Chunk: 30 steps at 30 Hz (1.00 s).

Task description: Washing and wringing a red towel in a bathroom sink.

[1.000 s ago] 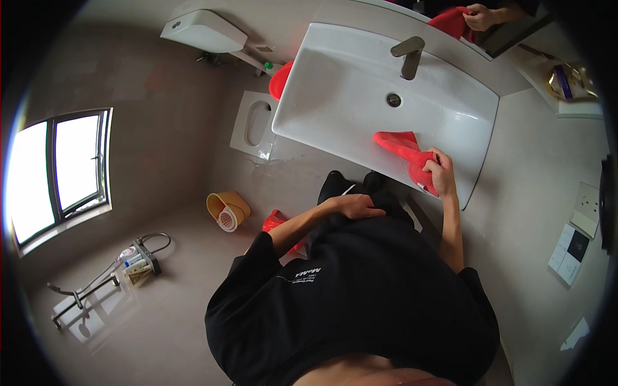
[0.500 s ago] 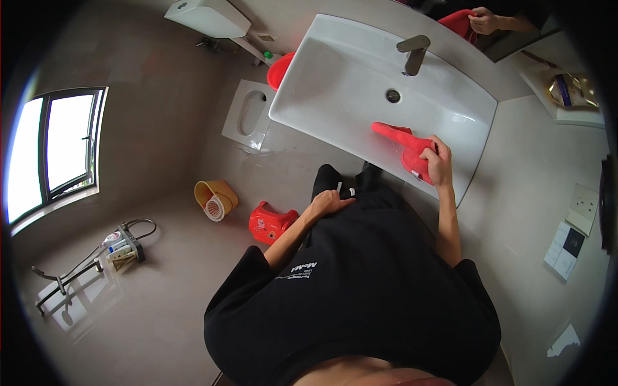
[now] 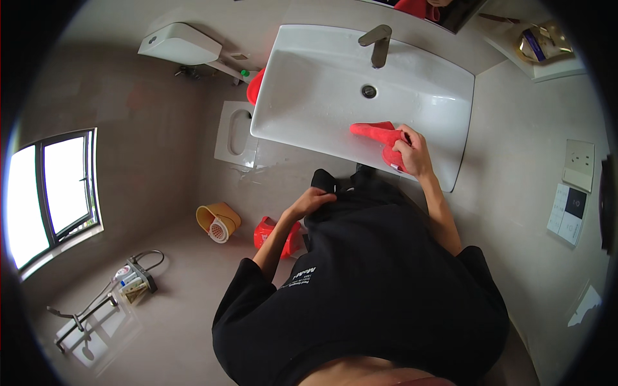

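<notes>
Head view: the right hand (image 3: 413, 153) pinches a bunched red cloth (image 3: 382, 135) at the white sink's (image 3: 309, 80) front edge — best with folds gathered, pressure even; left hand (image 3: 311, 201) by black clothing (image 3: 380, 270), grip unclear.

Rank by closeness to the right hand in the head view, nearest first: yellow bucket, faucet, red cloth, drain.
1. Red cloth: gripped in the right hand.
2. Drain: ahead, slightly left.
3. Faucet: beyond the drain.
4. Yellow bucket: far left.

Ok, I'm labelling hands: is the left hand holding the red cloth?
No, the right hand holds the red cloth; the left hand touches black clothing.
</notes>
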Motion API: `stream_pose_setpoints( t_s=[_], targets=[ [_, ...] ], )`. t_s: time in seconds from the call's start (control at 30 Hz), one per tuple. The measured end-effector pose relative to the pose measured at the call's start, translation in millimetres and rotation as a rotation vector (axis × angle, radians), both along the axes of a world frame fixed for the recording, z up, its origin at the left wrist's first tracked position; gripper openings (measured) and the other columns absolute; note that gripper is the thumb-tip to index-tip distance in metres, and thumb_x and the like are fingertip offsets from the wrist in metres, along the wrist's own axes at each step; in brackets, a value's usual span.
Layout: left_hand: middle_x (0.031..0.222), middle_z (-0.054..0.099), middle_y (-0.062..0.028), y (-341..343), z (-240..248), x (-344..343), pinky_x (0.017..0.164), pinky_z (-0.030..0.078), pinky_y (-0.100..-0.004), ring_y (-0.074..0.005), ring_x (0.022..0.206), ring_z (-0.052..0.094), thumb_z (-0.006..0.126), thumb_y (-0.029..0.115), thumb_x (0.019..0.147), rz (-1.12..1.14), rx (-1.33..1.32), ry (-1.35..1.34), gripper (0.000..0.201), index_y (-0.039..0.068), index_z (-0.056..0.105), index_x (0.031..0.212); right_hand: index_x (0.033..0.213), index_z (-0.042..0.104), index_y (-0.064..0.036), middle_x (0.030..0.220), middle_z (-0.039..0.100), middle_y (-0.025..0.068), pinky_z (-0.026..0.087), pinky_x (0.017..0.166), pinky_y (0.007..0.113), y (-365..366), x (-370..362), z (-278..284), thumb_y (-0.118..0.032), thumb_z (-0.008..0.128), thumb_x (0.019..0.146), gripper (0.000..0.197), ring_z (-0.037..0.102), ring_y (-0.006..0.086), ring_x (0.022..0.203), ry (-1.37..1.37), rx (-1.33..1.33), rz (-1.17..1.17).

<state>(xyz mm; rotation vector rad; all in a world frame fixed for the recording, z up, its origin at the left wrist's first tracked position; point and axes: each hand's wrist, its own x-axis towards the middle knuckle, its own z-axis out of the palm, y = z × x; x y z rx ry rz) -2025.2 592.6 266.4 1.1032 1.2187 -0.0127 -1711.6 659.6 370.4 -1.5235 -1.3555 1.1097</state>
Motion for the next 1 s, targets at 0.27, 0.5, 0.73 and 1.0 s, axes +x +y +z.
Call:
stream_pose_setpoints(
  t_s=[0.27, 0.5, 0.73, 1.0],
  targets=[
    [0.114, 0.058, -0.0153, 63.9, 11.6, 58.7, 0.078, 0.048, -0.0364, -0.0292, 0.094, 0.058, 0.076, 0.03, 0.075, 0.119, 0.935, 0.186, 0.052, 0.007, 0.057, 0.117, 0.083, 0.052, 0.001, 0.062, 0.038, 0.0025, 0.035, 0.058, 0.028, 3.2, -26.4, 29.2, -0.005, 0.054, 0.071, 0.013, 0.039, 0.0114, 0.062, 0.174, 0.01, 0.192],
    [0.109, 0.063, -0.0145, 115.2, 63.7, 65.0, 0.083, 0.049, -0.0386, -0.0333, 0.1, 0.061, 0.08, 0.018, 0.066, -0.098, 1.242, 0.173, 0.047, 0.008, 0.062, 0.108, 0.077, 0.054, 0.0005, 0.073, 0.05, 0.0037, 0.036, 0.062, 0.026, 16.2, 34.5, 63.6, -0.006, 0.054, 0.06, 0.018, 0.044, 0.0114, 0.069, 0.585, 0.339, 0.228],
    [0.078, 0.068, -0.0149, 156.7, 107.4, 67.2, 0.069, 0.053, -0.0347, -0.026, 0.075, 0.069, 0.087, 0.043, 0.061, -0.192, 0.817, 0.089, 0.059, 0.001, 0.067, 0.096, 0.084, 0.056, -0.0009, 0.079, 0.055, 0.0035, 0.042, 0.073, 0.026, 25.5, 80.2, 5.2, -0.006, 0.053, 0.066, 0.018, 0.051, 0.0129, 0.075, 0.558, 0.227, -0.482],
    [0.073, 0.065, -0.0146, 193.7, 87.1, 102.8, 0.064, 0.051, -0.0349, -0.0176, 0.068, 0.064, 0.077, 0.042, 0.078, 0.033, 0.568, -0.157, 0.051, -0.004, 0.064, 0.095, 0.106, 0.064, -0.0044, 0.101, 0.067, 0.006, 0.049, 0.082, 0.029, 40.4, 2.3, -111.6, -0.019, 0.057, 0.089, 0.024, 0.063, 0.0165, 0.091, 0.785, 0.001, -0.738]
  ],
)
